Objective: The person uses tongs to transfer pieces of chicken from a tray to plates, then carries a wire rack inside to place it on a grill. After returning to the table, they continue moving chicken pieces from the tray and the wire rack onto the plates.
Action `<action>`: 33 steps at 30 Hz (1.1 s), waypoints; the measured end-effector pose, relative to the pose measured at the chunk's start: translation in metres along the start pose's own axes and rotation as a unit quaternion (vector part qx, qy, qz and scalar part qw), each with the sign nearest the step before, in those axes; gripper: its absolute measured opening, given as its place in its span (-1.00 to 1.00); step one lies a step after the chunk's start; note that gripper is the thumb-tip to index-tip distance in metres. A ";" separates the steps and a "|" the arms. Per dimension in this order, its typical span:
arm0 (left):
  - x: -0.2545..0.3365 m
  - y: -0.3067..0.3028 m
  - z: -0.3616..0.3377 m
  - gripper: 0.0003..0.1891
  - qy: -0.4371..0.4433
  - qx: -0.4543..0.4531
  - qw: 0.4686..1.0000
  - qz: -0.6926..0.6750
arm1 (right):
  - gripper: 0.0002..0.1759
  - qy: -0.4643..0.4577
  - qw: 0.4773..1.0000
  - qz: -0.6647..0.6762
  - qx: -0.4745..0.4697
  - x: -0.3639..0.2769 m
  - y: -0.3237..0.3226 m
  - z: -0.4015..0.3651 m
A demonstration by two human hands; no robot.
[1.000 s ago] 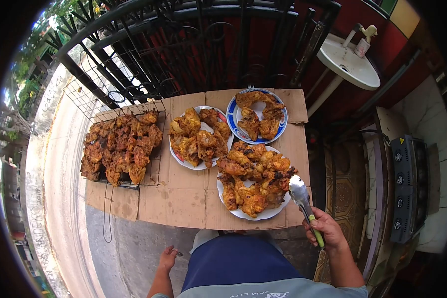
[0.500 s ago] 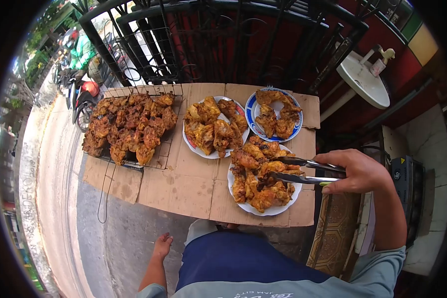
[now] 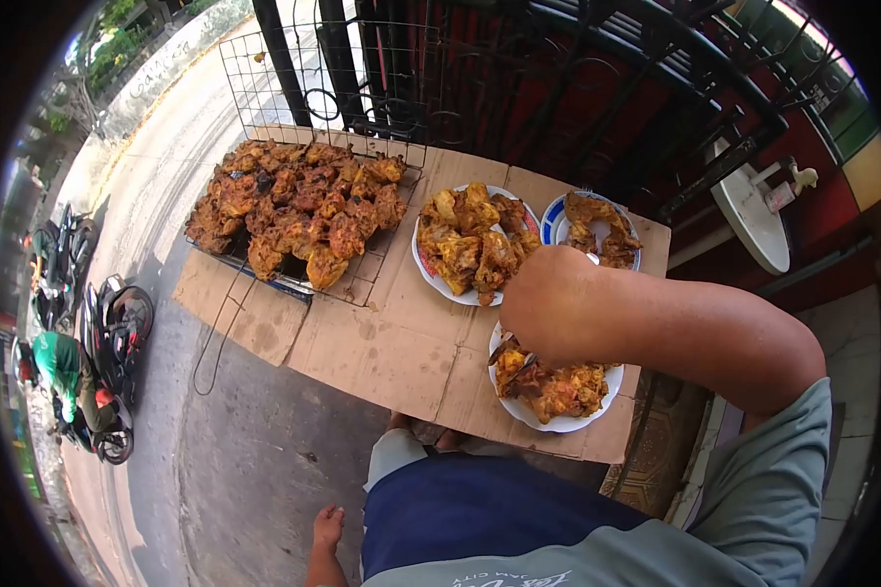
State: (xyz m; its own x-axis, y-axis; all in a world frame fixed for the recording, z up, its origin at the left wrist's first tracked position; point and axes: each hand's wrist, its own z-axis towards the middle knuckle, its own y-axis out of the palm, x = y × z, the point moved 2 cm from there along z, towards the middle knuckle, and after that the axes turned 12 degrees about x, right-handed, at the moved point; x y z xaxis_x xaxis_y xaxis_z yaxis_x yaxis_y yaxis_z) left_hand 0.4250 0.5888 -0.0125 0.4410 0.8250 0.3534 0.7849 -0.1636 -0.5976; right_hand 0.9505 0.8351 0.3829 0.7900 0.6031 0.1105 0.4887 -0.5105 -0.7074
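Note:
My right hand (image 3: 548, 303) is closed on the tongs (image 3: 527, 365), over the near plate of grilled chicken (image 3: 568, 391). My hand and forearm hide most of the tongs; dark tips show by the chicken at the plate's left side. Whether a piece is gripped is hidden. Beyond it stand a second plate of chicken (image 3: 460, 245) and a blue-rimmed plate (image 3: 552, 227) with a few pieces, partly covered by my wrist. My left hand (image 3: 329, 525) hangs low beside my body, holding nothing, fingers loosely apart.
A wire grill rack (image 3: 362, 284) piled with browned chicken (image 3: 294, 210) lies at the left of the cardboard-covered table (image 3: 392, 362). Behind are a black metal fence (image 3: 558, 108) and a white sink (image 3: 754, 220). On the street are motorbikes (image 3: 117, 323) and a person in green (image 3: 59, 367).
My right hand has swung left and turned over, with the tongs now pointing toward the near plate's left side. The view has shifted and tilted; my left hand still hangs down.

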 end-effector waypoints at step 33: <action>0.106 -0.012 0.045 -0.45 0.099 -0.026 0.994 0.050 | -0.43 0.205 0.940 0.111 0.251 -0.007 0.087 -0.102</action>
State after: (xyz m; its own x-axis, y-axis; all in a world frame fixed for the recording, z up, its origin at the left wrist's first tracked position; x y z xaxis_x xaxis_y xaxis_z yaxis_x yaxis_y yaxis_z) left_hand 0.4431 0.7025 0.0001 0.5902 0.6820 0.4319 0.7525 -0.2712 -0.6001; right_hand 1.0247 0.7239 0.3921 0.9783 0.1771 0.1074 0.1396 -0.1809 -0.9735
